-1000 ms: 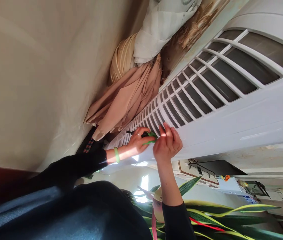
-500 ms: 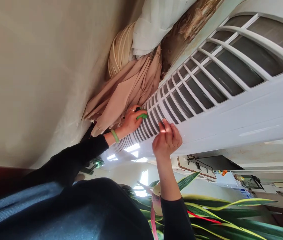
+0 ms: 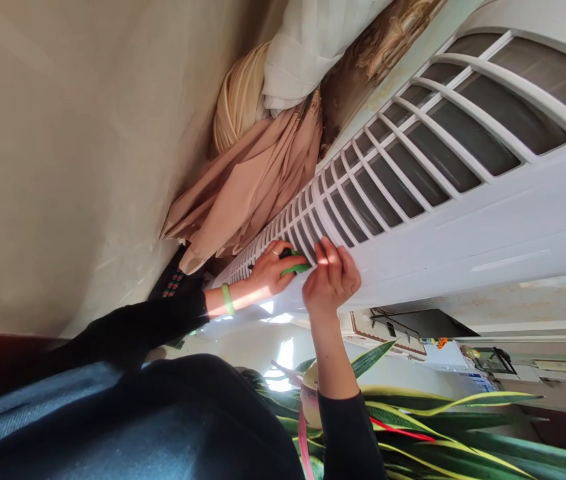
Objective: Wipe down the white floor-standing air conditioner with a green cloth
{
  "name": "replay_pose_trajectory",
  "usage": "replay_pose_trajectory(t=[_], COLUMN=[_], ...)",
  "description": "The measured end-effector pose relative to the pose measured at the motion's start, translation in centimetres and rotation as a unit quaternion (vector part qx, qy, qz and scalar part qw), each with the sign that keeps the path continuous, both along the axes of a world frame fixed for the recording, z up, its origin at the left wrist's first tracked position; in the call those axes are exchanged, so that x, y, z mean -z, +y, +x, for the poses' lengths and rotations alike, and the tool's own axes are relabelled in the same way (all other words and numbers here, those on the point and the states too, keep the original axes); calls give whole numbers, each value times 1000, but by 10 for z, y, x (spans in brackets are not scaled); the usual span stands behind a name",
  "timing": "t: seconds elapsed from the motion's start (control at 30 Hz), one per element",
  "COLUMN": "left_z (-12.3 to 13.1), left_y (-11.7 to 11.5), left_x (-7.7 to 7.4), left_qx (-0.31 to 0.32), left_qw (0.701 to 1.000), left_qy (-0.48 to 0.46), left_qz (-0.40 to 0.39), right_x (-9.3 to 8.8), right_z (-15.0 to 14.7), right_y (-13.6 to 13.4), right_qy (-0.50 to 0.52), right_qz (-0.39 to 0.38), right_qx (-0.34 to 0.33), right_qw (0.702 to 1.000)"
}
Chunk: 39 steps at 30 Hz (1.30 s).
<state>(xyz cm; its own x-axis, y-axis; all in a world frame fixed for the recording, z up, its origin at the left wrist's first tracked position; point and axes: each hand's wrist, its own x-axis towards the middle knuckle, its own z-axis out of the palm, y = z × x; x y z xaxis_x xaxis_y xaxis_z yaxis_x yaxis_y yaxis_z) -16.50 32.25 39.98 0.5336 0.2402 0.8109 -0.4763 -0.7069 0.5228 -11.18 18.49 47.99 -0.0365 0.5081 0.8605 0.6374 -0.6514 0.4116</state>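
The left hand (image 3: 273, 270) is clenched around a green-handled tool (image 3: 295, 267), which sits against the slatted grille of a white floor-standing air conditioner (image 3: 463, 247), near a peach curtain (image 3: 243, 187). The right hand's (image 3: 331, 279) fingers lie on the slats; whether they grip, I cannot tell.

My left hand (image 3: 275, 270) reaching out, fingers (image 3: 279, 252) curled shut, jade bangle (image 3: 228, 299) on wrist. My right hand (image 3: 331, 277) just beside it, raised, fingers (image 3: 335, 257) straight and slightly parted, bare forearm (image 3: 333, 360) emerging from black sleeve (image 3: 350, 433).
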Motion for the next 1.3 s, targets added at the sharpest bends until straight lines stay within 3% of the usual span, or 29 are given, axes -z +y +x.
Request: replay_pose_trajectory(t=[0.17,0.33,0.5,0.67,0.87,1.03,1.3], left_z=[-3,5,30,44,68,94,111], left_y=[-7,14,48,61,75,93,111], left_x=[2,4,5,9,2,-15,-27], left_qx=[-2,-20,-63,-63,-124,-59,-34], left_qw=[1000,999,997,996,966,982,991], left_qy=[-11,5,-3,-12,19,33,56], left_qz=[-7,30,-39,-61,-227,-175,-116], right_x=[0,-2,-6,-7,-6,-7,-3], right_z=[1,-1,-4,-4,-4,-6,-3], right_y=[0,1,2,2,2,3,2], right_qy=[-5,-26,-29,-37,-30,-38,-19], right_qz=[5,-1,-7,-4,-8,-7,0], right_qx=[-1,-8,-14,-16,-18,-21,-28], right_qw=[1000,1000,999,999,999,999,999])
